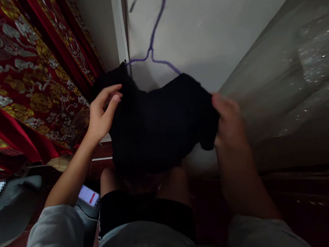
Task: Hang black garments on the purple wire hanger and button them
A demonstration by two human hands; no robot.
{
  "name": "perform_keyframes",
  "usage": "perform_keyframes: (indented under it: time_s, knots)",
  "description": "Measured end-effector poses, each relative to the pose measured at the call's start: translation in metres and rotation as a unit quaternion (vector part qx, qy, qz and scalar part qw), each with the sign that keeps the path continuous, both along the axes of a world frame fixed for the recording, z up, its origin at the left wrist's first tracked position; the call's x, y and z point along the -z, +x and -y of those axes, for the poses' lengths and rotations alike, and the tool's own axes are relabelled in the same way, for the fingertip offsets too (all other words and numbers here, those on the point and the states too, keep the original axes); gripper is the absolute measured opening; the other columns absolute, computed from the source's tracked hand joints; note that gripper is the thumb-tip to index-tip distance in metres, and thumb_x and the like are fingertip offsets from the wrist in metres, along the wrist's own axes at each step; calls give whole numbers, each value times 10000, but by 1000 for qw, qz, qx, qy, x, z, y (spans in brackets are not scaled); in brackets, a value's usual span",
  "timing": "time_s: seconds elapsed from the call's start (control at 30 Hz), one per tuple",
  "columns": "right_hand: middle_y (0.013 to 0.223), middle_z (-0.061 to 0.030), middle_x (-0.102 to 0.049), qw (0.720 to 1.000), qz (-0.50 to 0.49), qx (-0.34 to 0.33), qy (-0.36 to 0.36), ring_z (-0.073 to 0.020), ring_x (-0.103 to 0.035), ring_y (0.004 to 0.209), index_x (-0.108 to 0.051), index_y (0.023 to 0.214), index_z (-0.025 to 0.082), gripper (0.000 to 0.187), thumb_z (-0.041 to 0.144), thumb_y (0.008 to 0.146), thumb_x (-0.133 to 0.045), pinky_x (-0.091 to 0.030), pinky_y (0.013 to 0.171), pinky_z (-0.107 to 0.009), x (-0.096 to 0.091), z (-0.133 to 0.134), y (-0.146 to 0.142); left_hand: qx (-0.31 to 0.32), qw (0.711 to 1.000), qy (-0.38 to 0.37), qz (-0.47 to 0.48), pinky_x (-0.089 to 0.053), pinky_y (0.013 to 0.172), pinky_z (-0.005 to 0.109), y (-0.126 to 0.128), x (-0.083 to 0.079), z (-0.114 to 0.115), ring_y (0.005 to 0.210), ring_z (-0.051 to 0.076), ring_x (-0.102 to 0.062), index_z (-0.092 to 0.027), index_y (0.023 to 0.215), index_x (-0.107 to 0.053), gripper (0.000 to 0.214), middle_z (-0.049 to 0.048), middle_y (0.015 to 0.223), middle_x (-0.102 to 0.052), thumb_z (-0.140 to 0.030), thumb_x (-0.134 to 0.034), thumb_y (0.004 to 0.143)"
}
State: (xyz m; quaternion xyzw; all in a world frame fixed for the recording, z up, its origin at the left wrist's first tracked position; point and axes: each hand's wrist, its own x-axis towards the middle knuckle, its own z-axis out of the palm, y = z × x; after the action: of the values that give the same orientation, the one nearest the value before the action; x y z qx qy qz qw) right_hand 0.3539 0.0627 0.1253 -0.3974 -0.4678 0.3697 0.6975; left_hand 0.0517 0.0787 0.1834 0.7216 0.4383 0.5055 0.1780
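Apparently I'm at the stage of settling a black shirt (165,127) on its purple hanger (151,49), though that is my reading of how things lie. The shirt hangs right in front of me, above my knees, with the hanger's neck and two bare stretches of its arms showing over the collar. Its hook runs out of view at the top, so I cannot tell what it hangs from. My right fingers (222,105) are blurred, but they look closed on the shirt's outer edge, at the sleeve. My left fingers (109,90) are half curled over the opposite side — whether they pinch cloth or merely rest there, I cannot tell. Behind is a white panel (202,28), with a red curtain (41,99) to the left and clear plastic (301,73) to the right. As I judge it, the next move calls for a light, even outward pull — both shoulders lying level along the hanger's arms, without dragging the collar off one side.
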Motion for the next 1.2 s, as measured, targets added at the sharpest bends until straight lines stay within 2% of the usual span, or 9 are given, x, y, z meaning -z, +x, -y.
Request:
perform_keyframes:
  time_s: [0.1, 0.2, 0.27, 0.4, 0.5, 0.6, 0.77, 0.97, 1.2]
  knots:
    - [788, 9, -672, 966, 157, -204, -1, -173, -640, 729, -725, 934, 255, 232, 470, 848, -742, -555, 709, -325, -5, 37, -28, 90, 981, -147, 89, -601, 911, 402, 2, 0, 23, 1060, 241, -725, -199, 1326, -609, 474, 105, 1087, -729, -543, -437, 1049]
    - [936, -17, -707, 812, 359, -457, 49, -185, -668, 866, -700, 1035, 245, 159, 342, 910, -698, -556, 839, -332, -5, 58, -58, 151, 931, -300, 142, -628, 769, 373, -9, 5, 48, 830, 218, -753, -182, 1303, -603, 448, 113, 991, -745, -512, -493, 1020]
    - [1106, -57, -700, 766, 410, -487, 92, -200, -672, 1014, -672, 1111, 236, 180, 312, 950, -645, -541, 951, -359, -2, 54, -69, 181, 888, -400, 135, -596, 592, 321, -22, 7, 66, 607, 173, -692, -200, 1296, -606, 421, 93, 911, -750, -468, -570, 974]
    - [1418, -96, -563, 861, 400, -287, 129, -253, -524, 1365, -627, 1240, 268, 286, 336, 962, -623, -396, 1182, -464, 14, 14, -62, 206, 839, -503, 14, -384, 364, 248, -52, 2, 94, 375, 91, -444, -231, 1247, -666, 388, 49, 770, -737, -460, -608, 939]
    - [1509, -94, -495, 895, 387, -202, 90, -291, -435, 1449, -553, 1382, 290, 531, 392, 886, -714, -337, 1222, -510, 28, -14, -54, 162, 888, -422, -83, -436, 421, 256, -69, -7, 98, 453, 104, -506, -231, 944, -760, 262, 63, 814, -746, -450, -615, 940]
    - [1195, -68, -672, 893, 352, -278, 20, -254, -630, 1146, -662, 1168, 251, 341, 480, 916, -656, -510, 1030, -437, 42, -25, -55, 97, 949, -280, -111, -586, 672, 314, -79, -9, 92, 731, 181, -687, -228, 723, -715, 300, 71, 899, -757, -418, -632, 940]
    - [667, 45, -547, 949, 135, -278, -67, -118, -529, 596, -631, 804, 226, 413, 627, 817, -729, -482, 577, -249, 55, -44, -57, -16, 992, -121, -15, -624, 834, 410, -73, -2, 81, 873, 223, -736, -279, 1301, -590, 359, 55, 991, -748, -379, -646, 961]
    - [1007, -15, -708, 996, -83, -13, -19, -205, -702, 988, -651, 1014, 243, 470, 622, 765, -777, -601, 828, -347, 29, -109, -48, -103, 984, 143, 11, -451, 1164, 517, -51, 8, 96, 1322, 283, -585, -323, 1436, -457, 503, 92, 1412, -599, -310, -642, 969]
    - [1139, -26, -716, 975, -218, 40, 21, -182, -707, 1082, -675, 1064, 232, 380, 539, 845, -720, -565, 1018, -367, 26, -84, -46, 51, 986, -96, -125, -572, 968, 386, -28, 79, 90, 1008, 216, -703, -345, 1590, -319, 604, 71, 1153, -708, -283, -504, 1018]
